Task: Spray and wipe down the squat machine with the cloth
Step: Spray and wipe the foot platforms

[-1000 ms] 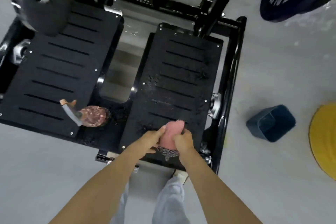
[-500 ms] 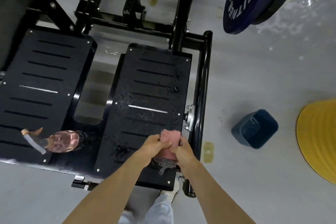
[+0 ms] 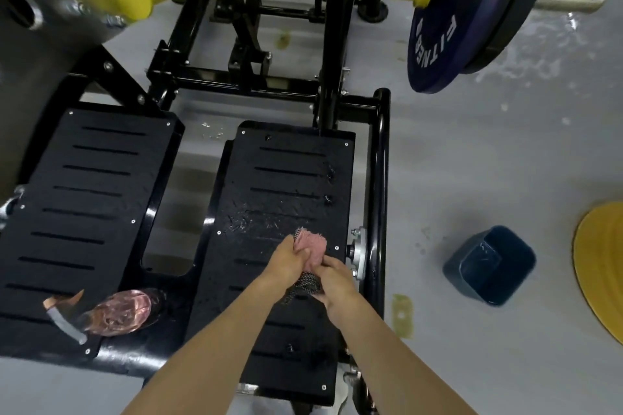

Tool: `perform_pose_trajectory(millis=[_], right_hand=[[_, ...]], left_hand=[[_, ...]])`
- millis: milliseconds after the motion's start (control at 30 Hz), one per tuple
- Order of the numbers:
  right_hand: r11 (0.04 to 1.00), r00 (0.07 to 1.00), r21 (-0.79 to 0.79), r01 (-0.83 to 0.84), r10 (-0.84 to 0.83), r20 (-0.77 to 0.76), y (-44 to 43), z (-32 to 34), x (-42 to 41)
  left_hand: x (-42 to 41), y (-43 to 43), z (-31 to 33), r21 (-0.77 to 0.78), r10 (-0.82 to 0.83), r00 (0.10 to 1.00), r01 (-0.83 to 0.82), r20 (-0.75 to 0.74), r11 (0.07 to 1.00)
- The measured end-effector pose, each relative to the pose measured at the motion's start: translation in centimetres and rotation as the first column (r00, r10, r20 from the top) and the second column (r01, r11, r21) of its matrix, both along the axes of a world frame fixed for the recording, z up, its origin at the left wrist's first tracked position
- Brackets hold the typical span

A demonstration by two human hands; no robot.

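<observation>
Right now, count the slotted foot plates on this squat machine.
2. The left foot plate, spray bottle at its near corner; the right foot plate, under the cloth. None hidden.

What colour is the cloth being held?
Cloth is pink with a dark mesh part; head view.

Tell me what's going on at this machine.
A person's left hand and right hand grip a bunched pink cloth at the squat machine, by its right footplate, which glistens with droplets. The spray bottle lies on its side by the left footplate, untouched. A dark blue bin sits on the floor to the right.
</observation>
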State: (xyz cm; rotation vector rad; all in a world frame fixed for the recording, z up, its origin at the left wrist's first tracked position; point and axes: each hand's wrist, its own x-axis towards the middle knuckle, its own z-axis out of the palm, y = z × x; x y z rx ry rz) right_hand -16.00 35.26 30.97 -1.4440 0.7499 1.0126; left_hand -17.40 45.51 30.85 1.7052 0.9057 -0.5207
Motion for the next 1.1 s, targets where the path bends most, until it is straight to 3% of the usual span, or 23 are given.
perform_pose_trajectory(millis=[167, 400, 567, 833, 1100], right_hand=[[0.999, 1.000, 0.047, 0.011, -0.011, 0.002, -0.3, 1.1, 1.8], [0.990, 0.989, -0.081, -0.114, 0.121, 0.083, 3.1, 1.4, 3.7], [0.922, 0.934, -0.203, -0.329, 0.350, 0.076, 5.6, 1.9, 4.0], [0.800, 0.859, -0.380, -0.464, 0.511, 0.027, 4.4, 2.7, 6.1], [0.718, 0.778, -0.433, -0.545, 0.626, 0.060, 7.0, 1.2, 10.8]], left_hand=[[2.7, 0.0, -0.3, 0.076, 0.020, 0.999, -0.023, 0.039, 0.997], [4.4, 4.0, -0.1, 0.049, -0.089, 0.996, 0.089, -0.002, 0.995], [4.9, 8.3, 0.2, 0.164, -0.114, 0.991, 0.124, -0.070, 0.979], [5.7, 11.6, 0.9, 0.153, -0.071, 0.997, 0.068, 0.018, 0.986], [7.6, 12.8, -0.5, 0.211, -0.084, 0.996, 0.089, -0.034, 0.973]])
